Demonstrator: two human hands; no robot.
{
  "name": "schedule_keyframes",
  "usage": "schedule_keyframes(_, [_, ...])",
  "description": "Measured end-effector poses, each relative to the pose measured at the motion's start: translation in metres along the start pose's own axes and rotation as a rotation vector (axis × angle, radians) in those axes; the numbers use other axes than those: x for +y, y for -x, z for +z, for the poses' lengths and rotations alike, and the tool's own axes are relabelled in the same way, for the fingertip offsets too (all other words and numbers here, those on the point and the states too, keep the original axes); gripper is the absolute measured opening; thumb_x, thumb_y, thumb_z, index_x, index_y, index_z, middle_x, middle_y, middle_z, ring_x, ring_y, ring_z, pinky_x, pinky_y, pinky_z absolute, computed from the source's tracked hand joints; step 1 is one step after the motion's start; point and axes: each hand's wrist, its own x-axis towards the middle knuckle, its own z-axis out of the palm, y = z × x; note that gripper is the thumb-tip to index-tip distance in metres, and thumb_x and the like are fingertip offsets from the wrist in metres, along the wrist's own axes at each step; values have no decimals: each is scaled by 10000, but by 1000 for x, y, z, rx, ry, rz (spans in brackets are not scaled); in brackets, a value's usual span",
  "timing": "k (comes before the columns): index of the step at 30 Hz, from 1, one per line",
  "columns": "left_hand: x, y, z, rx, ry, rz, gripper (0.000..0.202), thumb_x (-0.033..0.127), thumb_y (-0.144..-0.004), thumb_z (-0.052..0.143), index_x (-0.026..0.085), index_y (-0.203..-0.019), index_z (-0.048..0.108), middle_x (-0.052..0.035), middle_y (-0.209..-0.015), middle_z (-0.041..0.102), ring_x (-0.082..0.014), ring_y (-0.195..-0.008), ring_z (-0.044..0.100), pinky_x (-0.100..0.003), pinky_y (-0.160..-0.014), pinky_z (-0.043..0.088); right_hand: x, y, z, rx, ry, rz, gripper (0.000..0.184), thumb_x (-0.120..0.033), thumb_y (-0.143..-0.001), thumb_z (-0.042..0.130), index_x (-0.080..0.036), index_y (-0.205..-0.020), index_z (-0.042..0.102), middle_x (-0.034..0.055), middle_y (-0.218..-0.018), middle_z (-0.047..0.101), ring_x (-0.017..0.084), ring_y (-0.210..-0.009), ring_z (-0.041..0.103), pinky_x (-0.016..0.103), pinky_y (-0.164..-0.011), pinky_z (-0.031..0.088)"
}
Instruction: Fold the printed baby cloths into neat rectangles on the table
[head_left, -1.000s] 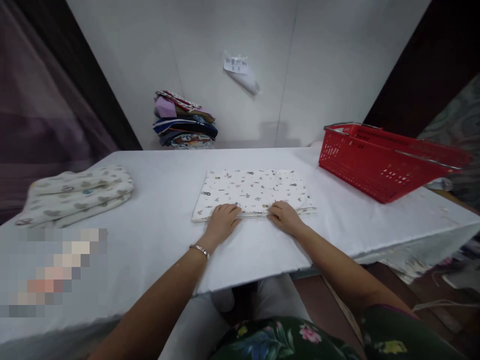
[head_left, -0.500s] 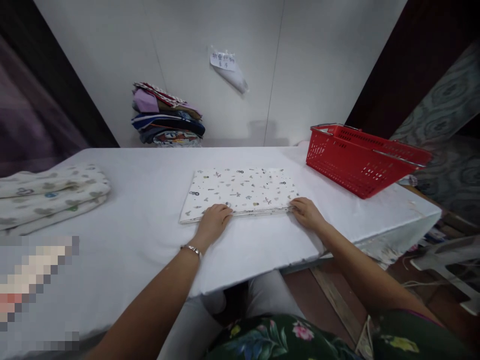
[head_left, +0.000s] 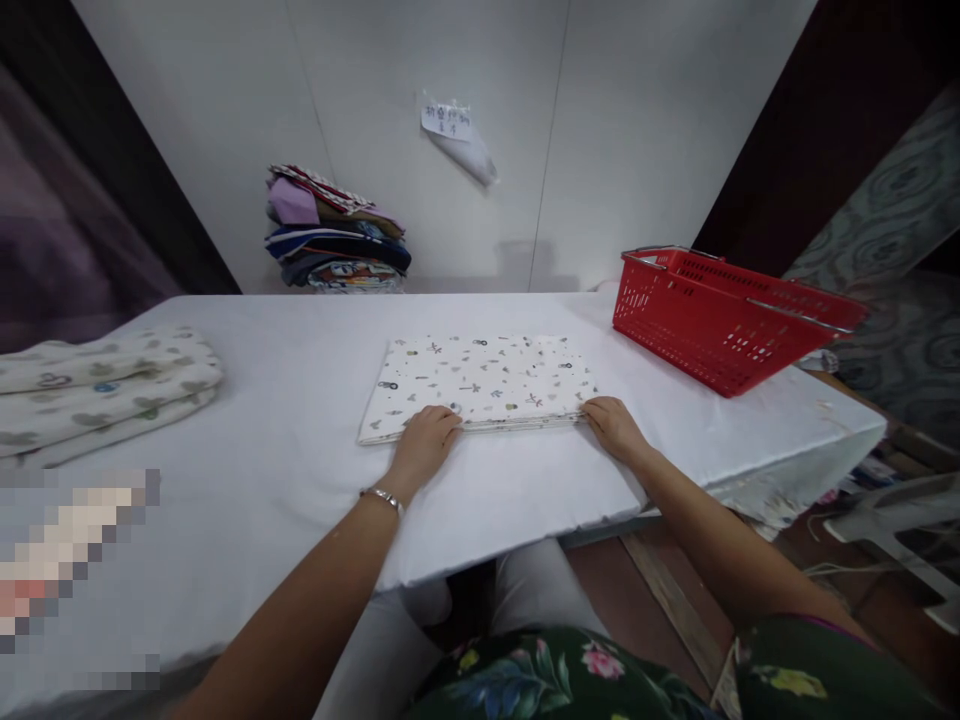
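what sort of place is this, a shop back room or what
Probably a fabric or laundry workroom, though I can't be sure: a printed cloth lies folded on a white-covered table, a stack of folded fabrics sits by the wall, and a red basket stands nearby.

Both hands [head_left: 517, 435] press the folded cloth [head_left: 480, 385] (near edge).

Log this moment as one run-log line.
left hand: resting on near edge of folded white printed cloth | right hand: touching its near right corner | red plastic basket: far right on white table
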Motion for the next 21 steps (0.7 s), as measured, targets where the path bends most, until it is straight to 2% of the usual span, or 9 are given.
schedule_keyframes(10, [1, 0, -4, 2, -31, 6, 211, 255, -886, 473, 206, -1004, 640, -70, -1024, 617, -232, -969, 521, -380, -841, 439, 2, 14, -8, 8, -47, -25, 338, -193, -868, 471, -168, -1188, 577, 142, -1143, 599, 270, -1066, 539, 454, -901, 462])
schedule_keyframes(21, [-1, -1, -2, -23, -51, -19, 198, 269, -881, 479, 210, -958, 650, -64, -986, 632, -233, -948, 536, -385, -827, 439, 9, 11, -9, -33, -86, 19, 302, -188, -869, 464, -200, -1101, 658, 118, -1069, 644, 260, -994, 587, 459, -872, 496])
